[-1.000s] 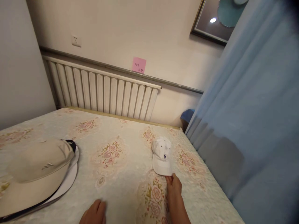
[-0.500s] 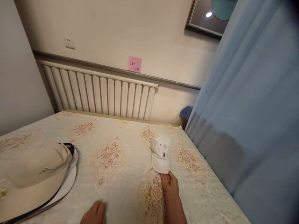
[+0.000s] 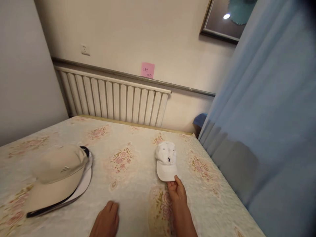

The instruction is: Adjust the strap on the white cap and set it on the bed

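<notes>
A white baseball cap (image 3: 166,161) with a small dark logo is on the flowered bed, its brim toward me. My right hand (image 3: 178,192) grips the brim's near right edge, thumb on top and fingers underneath. To the left, my left hand (image 3: 106,219) is low over the bed with its fingers curled in and nothing visible in them. A stack of caps lies further left, with a beige cap (image 3: 61,168) on top and a white brim (image 3: 84,184) showing beneath it, along with a dark edge.
The bed (image 3: 138,200) has a pale flowered cover and fills the foreground. Behind it are a white radiator (image 3: 118,102) and a pipe on the wall. A pink note (image 3: 147,70) is stuck above. A blue curtain (image 3: 266,115) hangs along the right side.
The view has turned slightly left, bringing more of the cap stack into sight. The white cap has shifted a little left with my right hand. More of my left hand shows.
</notes>
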Motion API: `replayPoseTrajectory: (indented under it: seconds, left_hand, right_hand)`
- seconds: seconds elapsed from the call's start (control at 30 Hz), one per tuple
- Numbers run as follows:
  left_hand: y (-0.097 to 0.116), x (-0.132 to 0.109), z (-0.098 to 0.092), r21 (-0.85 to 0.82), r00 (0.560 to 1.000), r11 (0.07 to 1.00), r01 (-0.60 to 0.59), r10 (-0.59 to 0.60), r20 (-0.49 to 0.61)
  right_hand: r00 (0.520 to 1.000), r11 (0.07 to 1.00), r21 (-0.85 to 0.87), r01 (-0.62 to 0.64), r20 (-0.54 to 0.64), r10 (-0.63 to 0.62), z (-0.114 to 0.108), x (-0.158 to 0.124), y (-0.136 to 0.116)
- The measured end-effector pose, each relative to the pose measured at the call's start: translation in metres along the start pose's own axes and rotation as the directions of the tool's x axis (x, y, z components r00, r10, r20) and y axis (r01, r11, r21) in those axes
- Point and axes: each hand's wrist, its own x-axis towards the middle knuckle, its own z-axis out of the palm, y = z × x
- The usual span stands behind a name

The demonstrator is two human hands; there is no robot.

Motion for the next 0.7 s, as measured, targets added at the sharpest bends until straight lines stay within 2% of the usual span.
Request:
replayPoseTrajectory:
  seconds: [0.07, 0.1, 0.13, 0.17, 0.2, 0.23, 0.27, 0.3, 0.33, 0.37, 0.43, 0.5, 0.57, 0.63, 0.7]
  left_hand:
    - [0.01, 0.004, -0.004, -0.164, 0.995, 0.982, 0.096, -0.101, -0.017]
    - [0.017, 0.007, -0.006, -0.289, 0.988, 0.945, 0.152, -0.153, 0.019]
    - [0.026, 0.01, -0.009, -0.435, 0.979, 0.877, 0.206, -0.189, 0.083]
    - [0.035, 0.013, -0.012, -0.598, 0.963, 0.755, 0.267, -0.192, 0.188]
    - [0.046, 0.016, -0.017, -0.746, 0.931, 0.558, 0.364, -0.201, 0.304]
    - [0.057, 0.018, -0.023, -0.842, 0.894, 0.302, 0.447, -0.185, 0.408]
    - [0.068, 0.019, -0.029, -0.873, 0.87, 0.057, 0.485, -0.135, 0.474]
    - [0.078, 0.02, -0.035, -0.853, 0.853, -0.127, 0.507, -0.068, 0.517]
    - [0.087, 0.02, -0.041, -0.828, 0.856, -0.25, 0.502, 0.01, 0.516]
    - [0.095, 0.019, -0.047, -0.811, 0.871, -0.336, 0.48, 0.071, 0.486]
    - [0.104, 0.016, -0.057, -0.781, 0.896, -0.45, 0.434, 0.124, 0.426]
    - [0.107, 0.01, -0.064, -0.76, 0.91, -0.509, 0.404, 0.135, 0.393]
    - [0.105, 0.003, -0.072, -0.743, 0.909, -0.535, 0.401, 0.134, 0.395]
    - [0.103, -0.004, -0.082, -0.728, 0.902, -0.548, 0.411, 0.13, 0.411]
    - [0.103, -0.013, -0.093, -0.713, 0.896, -0.56, 0.423, 0.138, 0.423]
  right_hand:
    - [1.0, 1.0, -0.006, -0.008, 0.024, 0.008, 0.004, -0.026, 0.005]
    - [0.999, 1.0, -0.009, -0.013, 0.039, 0.013, 0.006, -0.04, 0.007]
    - [0.998, 1.0, -0.012, -0.021, 0.057, 0.021, 0.008, -0.054, 0.009]
    - [0.997, 0.999, -0.017, -0.033, 0.073, 0.034, 0.01, -0.069, 0.012]
    - [0.994, 0.999, -0.023, -0.043, 0.096, 0.045, 0.012, -0.084, 0.014]
    - [0.991, 0.998, -0.031, -0.052, 0.12, 0.056, 0.013, -0.099, 0.015]
    - [0.989, 0.998, -0.043, -0.051, 0.136, 0.056, 0.014, -0.115, 0.017]
    - [0.985, 0.997, -0.069, -0.037, 0.164, 0.047, 0.014, -0.13, 0.019]
    - [0.981, 0.996, -0.091, -0.026, 0.189, 0.043, 0.014, -0.145, 0.02]
    - [0.976, 0.994, -0.111, -0.013, 0.214, 0.036, 0.013, -0.16, 0.021]
    - [0.957, 0.987, -0.161, 0.018, 0.287, 0.03, 0.013, -0.185, 0.022]
    - [0.938, 0.986, -0.168, 0.018, 0.344, 0.041, 0.016, -0.204, 0.021]
    - [0.916, 0.989, -0.148, 0.0, 0.397, 0.059, 0.023, -0.215, 0.019]
    - [0.873, 0.991, -0.133, -0.027, 0.48, 0.089, 0.032, -0.223, 0.016]
    - [0.833, 0.98, -0.195, -0.041, 0.535, 0.141, 0.036, -0.231, 0.01]
